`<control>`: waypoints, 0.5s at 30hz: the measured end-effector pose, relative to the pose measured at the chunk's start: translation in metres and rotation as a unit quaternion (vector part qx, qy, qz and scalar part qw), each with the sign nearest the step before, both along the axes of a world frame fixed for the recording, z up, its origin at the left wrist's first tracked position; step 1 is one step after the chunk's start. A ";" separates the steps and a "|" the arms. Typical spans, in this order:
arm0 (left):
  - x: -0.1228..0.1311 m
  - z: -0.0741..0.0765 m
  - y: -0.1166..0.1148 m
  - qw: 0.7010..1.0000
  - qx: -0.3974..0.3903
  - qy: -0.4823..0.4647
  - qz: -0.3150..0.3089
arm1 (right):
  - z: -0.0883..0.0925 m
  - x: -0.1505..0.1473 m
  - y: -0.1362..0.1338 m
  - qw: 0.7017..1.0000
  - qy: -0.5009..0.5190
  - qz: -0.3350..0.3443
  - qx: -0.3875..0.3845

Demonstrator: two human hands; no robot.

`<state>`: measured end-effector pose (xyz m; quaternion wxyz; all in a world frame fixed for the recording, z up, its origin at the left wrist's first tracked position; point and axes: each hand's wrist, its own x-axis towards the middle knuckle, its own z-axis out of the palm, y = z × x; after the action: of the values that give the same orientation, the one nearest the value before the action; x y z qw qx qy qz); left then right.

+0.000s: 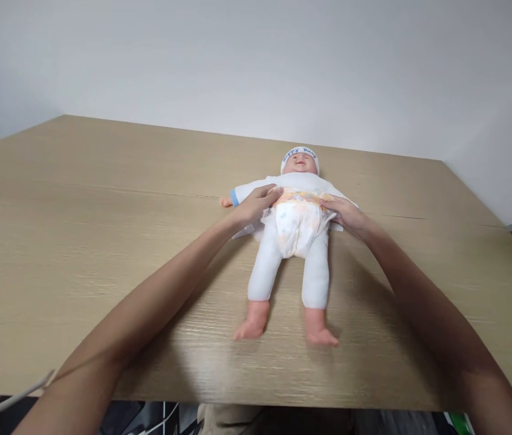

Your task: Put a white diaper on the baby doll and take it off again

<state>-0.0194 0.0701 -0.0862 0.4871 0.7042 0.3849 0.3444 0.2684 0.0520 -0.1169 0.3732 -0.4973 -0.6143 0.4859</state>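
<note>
A baby doll (314, 278) lies on its back, head toward the wall, in a white suit and a white cap with blue lettering. Around its hips and belly is a white diaper (298, 226) with an orange patterned waistband. My left hand (259, 204) grips the waistband's left end, thumb on top. At the opposite end my right hand (349, 214) holds the band in the same way, its thumb on the front. Side tabs of the diaper stick out beneath both hands. My hands partly cover the doll's sides.
The doll rests on a light wood table (101, 254) with a seam running across it. A pale wall (256, 66) stands behind the far edge. A white cable (11, 400) hangs near the front left corner. Dark objects lie below the front edge.
</note>
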 end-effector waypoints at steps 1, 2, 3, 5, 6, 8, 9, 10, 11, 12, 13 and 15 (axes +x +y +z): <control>-0.003 0.000 -0.007 1.000 0.002 0.013 -0.003 | 0.004 0.003 -0.010 1.000 -0.011 0.025 -0.003; -0.005 0.000 -0.012 1.000 0.008 0.030 -0.001 | 0.009 0.008 -0.020 0.998 -0.034 0.048 0.003; -0.006 0.000 -0.016 0.998 0.021 0.051 0.007 | 0.014 0.013 -0.028 0.995 -0.070 0.065 0.020; -0.009 0.001 -0.019 0.991 0.067 0.112 0.040 | 0.026 0.026 -0.041 0.981 -0.165 0.059 0.082; -0.010 0.003 -0.019 0.981 0.098 0.153 0.063 | 0.031 0.032 -0.046 0.970 -0.210 0.037 0.117; -0.013 0.012 -0.018 0.951 0.164 0.236 0.111 | 0.038 0.042 -0.055 0.942 -0.278 -0.040 0.186; -0.015 0.017 -0.018 0.936 0.193 0.263 0.131 | 0.038 0.044 -0.060 0.925 -0.302 -0.082 0.213; -0.016 0.023 -0.018 0.924 0.220 0.277 0.144 | 0.037 0.045 -0.066 0.910 -0.321 -0.119 0.235; -0.017 0.030 -0.019 0.917 0.246 0.276 0.151 | 0.033 0.044 -0.073 0.897 -0.334 -0.148 0.249; -0.015 0.036 -0.022 0.912 0.272 0.265 0.152 | 0.028 0.041 -0.081 0.888 -0.343 -0.168 0.257; -0.012 0.040 -0.024 0.910 0.298 0.249 0.144 | 0.022 0.038 -0.089 0.883 -0.350 -0.177 0.259; 0.001 0.046 -0.032 0.908 0.344 0.216 0.101 | 0.007 0.031 -0.102 0.882 -0.358 -0.173 0.252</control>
<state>-0.0184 0.0378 -0.0398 0.0822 0.8425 0.4079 0.3421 0.2993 -0.0502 -0.1100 0.3191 -0.6249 -0.7118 0.0310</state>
